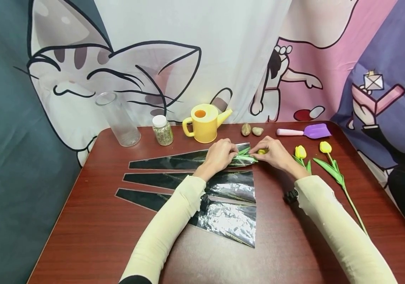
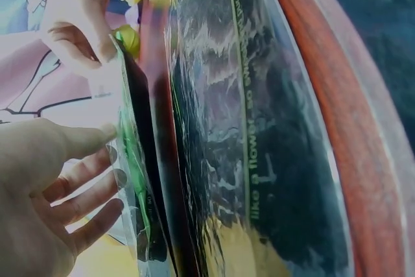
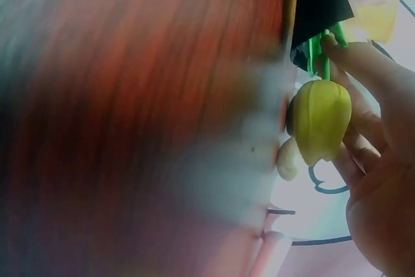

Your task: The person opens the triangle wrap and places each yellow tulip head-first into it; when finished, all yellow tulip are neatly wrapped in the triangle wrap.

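A yellow tulip (image 3: 321, 121) lies with its green stem and leaves (image 1: 243, 154) inside a black flower sleeve (image 1: 174, 161) with a clear front. The bloom sticks out of the sleeve's wide right end. My right hand (image 1: 275, 154) pinches the tulip's greenery just below the bloom, at the sleeve's mouth. With its fingertips at the clear film, my left hand (image 1: 220, 153) holds the sleeve near that same end. In the left wrist view, the sleeve stands between both hands, and some left fingers (image 2: 87, 173) show behind the film.
Two more black sleeves (image 1: 230, 184) (image 1: 228, 221) lie nearer on the table. Two yellow tulips (image 1: 300, 152) (image 1: 325, 147) lie right. Along the back stand a glass vase (image 1: 120, 122), a lidded jar (image 1: 163, 132), a yellow watering can (image 1: 205, 126), two stones (image 1: 246, 129) and a purple trowel (image 1: 316, 131).
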`<state>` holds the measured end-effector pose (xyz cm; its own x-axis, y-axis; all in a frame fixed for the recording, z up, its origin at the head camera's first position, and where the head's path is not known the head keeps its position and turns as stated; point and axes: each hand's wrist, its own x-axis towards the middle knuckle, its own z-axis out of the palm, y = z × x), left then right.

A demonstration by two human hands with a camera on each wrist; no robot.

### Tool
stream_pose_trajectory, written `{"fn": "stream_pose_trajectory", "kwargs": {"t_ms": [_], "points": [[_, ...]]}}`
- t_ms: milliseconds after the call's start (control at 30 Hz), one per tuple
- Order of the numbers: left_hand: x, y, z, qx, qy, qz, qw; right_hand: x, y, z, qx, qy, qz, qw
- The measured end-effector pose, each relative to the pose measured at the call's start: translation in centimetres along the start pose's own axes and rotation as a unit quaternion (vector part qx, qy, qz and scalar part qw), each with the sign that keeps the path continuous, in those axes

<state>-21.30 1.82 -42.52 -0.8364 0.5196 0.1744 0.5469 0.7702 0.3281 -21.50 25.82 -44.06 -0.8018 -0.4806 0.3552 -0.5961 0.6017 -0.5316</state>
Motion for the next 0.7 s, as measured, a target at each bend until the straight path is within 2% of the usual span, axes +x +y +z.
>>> {"fn": "stream_pose_trajectory", "kwargs": {"t_ms": [167,333,533,700], "points": [[0.1,-0.03,0.1,-0.008,0.004,0.002,1.0,-0.03,0.27,0.52,0.027,0.008,0.018,0.9994],[0.1,-0.02,0.06,-0.006,0.001,0.0,1.0,0.11,0.25,0.77,0.039,-0.002,0.018,0.9991],[0.11,-0.11,0.13,-0.005,0.002,0.0,1.0,0.21,0.23,0.9,0.042,-0.005,0.011,0.999],[0.07,-0.21,0.26,-0.009,0.001,-0.001,1.0,0.18,0.14,0.88,0.035,-0.01,0.031,0.9989]]}}
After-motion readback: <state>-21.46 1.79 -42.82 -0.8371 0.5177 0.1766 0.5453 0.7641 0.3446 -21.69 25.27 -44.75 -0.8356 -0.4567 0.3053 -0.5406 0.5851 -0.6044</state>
